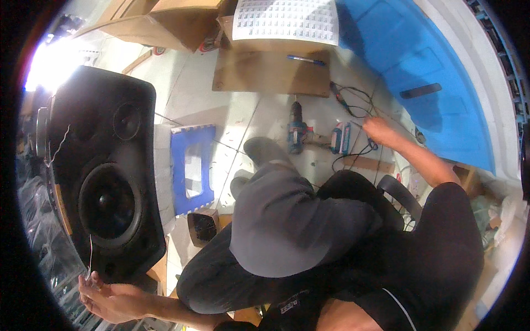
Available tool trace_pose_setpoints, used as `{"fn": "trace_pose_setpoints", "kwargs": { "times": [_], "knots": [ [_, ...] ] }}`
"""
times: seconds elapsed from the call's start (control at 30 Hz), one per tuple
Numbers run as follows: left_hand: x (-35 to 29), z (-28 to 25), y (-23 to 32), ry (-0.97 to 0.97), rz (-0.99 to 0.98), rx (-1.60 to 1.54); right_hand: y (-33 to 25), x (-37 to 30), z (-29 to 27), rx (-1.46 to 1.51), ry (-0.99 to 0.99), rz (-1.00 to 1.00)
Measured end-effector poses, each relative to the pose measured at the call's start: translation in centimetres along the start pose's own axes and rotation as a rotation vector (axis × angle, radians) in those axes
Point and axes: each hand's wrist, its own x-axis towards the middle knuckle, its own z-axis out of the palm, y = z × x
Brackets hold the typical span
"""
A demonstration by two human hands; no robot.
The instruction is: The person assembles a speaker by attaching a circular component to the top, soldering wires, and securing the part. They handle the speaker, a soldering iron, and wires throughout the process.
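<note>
At the lower left, my left hand (113, 302) is closed with its fingertips pinching a thin silvery wire (91, 248). The wire rises in front of a large black speaker (144, 182) with a big round cone and smaller round drivers. My right hand (381, 132) is closed at the right, beside the battery end of a blue-green cordless drill (297, 129) lying on the floor. Dark cable (359, 151) loops close to this hand. Whatever its fingers hold is too small and hidden to name.
A blue-purple frame-like panel (178, 171) stands beside the speaker. Ahead lies cardboard (248, 71) with a blue pen (305, 59) and a printed white sheet (284, 25). A big blue panel (441, 121) curves along the right. A small open box (202, 228) sits near my legs.
</note>
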Motion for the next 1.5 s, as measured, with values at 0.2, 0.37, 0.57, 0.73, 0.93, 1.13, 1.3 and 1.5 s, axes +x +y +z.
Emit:
{"fn": "trace_pose_setpoints", "kwargs": {
  "times": [0.2,0.37,0.57,0.73,0.93,1.13,1.3,1.5],
  "knots": [
    [0.2,0.0,-1.2,-0.042,0.056,0.029,-10.5,3.1,-2.7,0.384,0.370,-0.286],
    [-0.2,-0.3,-0.4,-0.039,0.093,0.185,-15.9,6.4,-0.7,0.391,0.247,-0.095],
    [-0.5,0.1,-0.2,0.009,-0.147,-0.396,-16.9,7.6,1.6,0.518,0.339,-0.060],
    [-0.5,0.5,-0.5,0.083,-0.233,-0.643,-15.3,6.3,-0.2,0.550,0.341,-0.259],
    [-0.5,1.1,-0.1,0.076,-0.223,-0.713,-14.2,6.6,-4.4,0.699,0.520,-0.518],
    [-0.5,1.2,0.1,0.092,-0.240,-0.685,-15.8,12.9,-5.6,1.292,0.531,-0.745],
    [-0.8,1.2,0.5,0.088,-0.262,-0.660,-16.0,15.4,-6.0,1.007,0.589,-0.649],
    [-1.0,1.2,1.4,0.048,-0.320,-0.857,-15.4,13.6,-5.9,1.417,0.448,-0.496]
  ]
}}
